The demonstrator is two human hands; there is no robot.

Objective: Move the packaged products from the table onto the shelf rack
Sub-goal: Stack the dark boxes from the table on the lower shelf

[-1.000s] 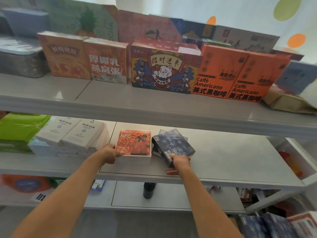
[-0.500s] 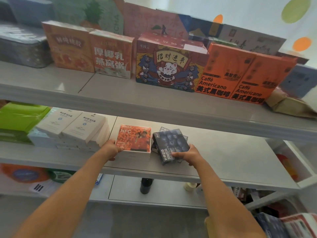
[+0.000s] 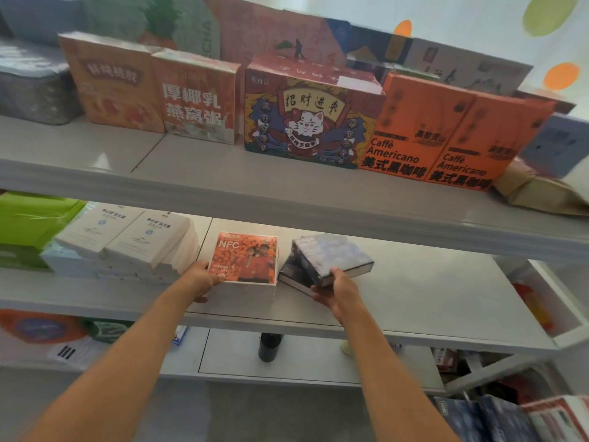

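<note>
On the middle shelf (image 3: 414, 301) the left hand (image 3: 204, 279) grips the orange NFC box (image 3: 245, 256), seemingly steadying it, while the right hand (image 3: 338, 291) clasps the dark box (image 3: 331, 255), tilted atop another, probably to square the stack.

Both bare arms reach forward, the left hand (image 3: 204, 277) with its thumb curled over a box corner, the right hand (image 3: 338, 290) gripping a box edge.

Two orange Caffè Americano boxes (image 3: 417, 129), two hands (image 3: 204, 279)
</note>
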